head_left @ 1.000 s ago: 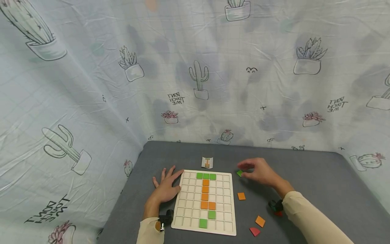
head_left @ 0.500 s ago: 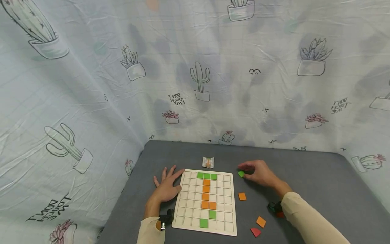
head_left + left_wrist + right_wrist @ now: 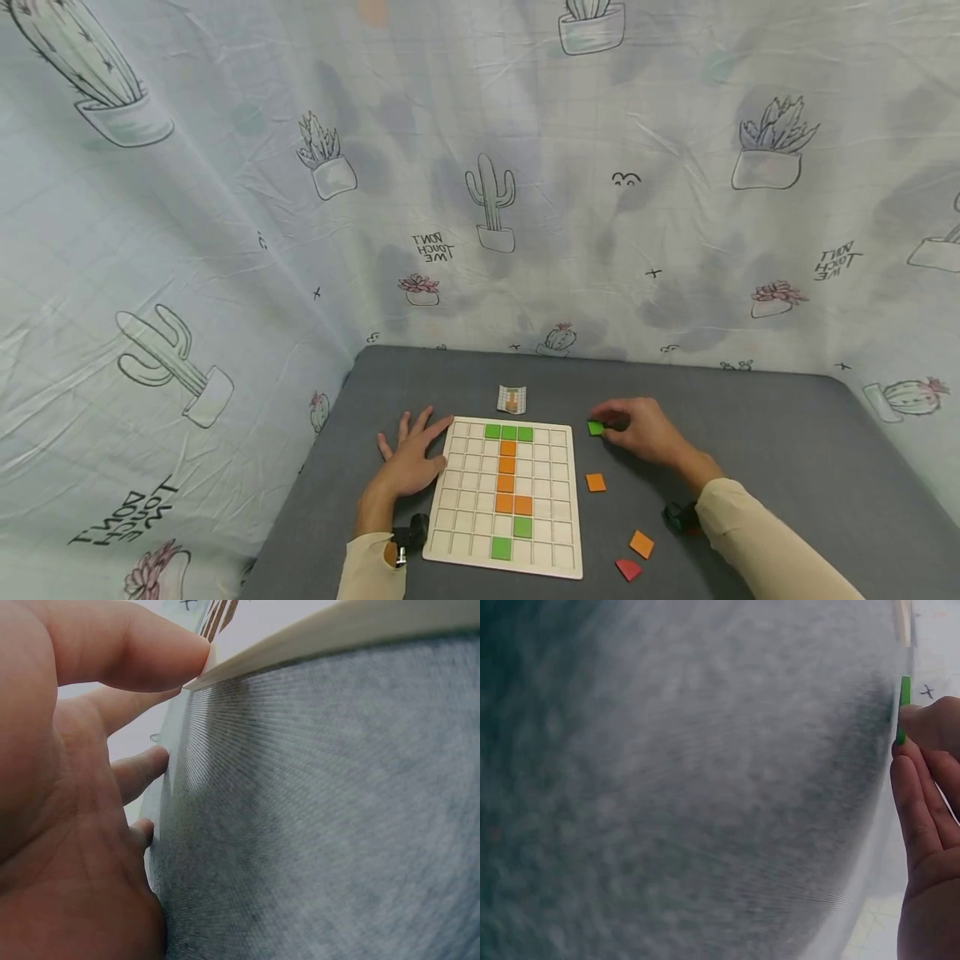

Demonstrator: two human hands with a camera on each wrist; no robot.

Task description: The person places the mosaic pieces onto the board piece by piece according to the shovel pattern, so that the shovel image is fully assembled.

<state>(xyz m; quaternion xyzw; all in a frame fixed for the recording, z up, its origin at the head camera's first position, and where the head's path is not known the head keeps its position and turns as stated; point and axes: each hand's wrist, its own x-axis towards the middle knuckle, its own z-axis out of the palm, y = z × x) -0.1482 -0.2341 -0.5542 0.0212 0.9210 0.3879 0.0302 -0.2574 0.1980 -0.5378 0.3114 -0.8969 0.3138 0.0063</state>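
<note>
Here, green tile [image 3: 596, 427] just right of the gridded board [image 3: 542, 500], pinched by the right hand [image 3: 643, 429]; grip on its right side, likely to keep the other edge free. Left hand [image 3: 405, 465], fingers spread, touches the board's left edge, presumably steadying it.

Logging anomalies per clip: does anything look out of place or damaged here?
On the cream square wooden-looking gridded board, one flat green square tile sits right of the middle column, leaving that column's only gap beside it. This looks irregular, though possibly just unfinished. Nothing appears spilled or damaged.
</note>
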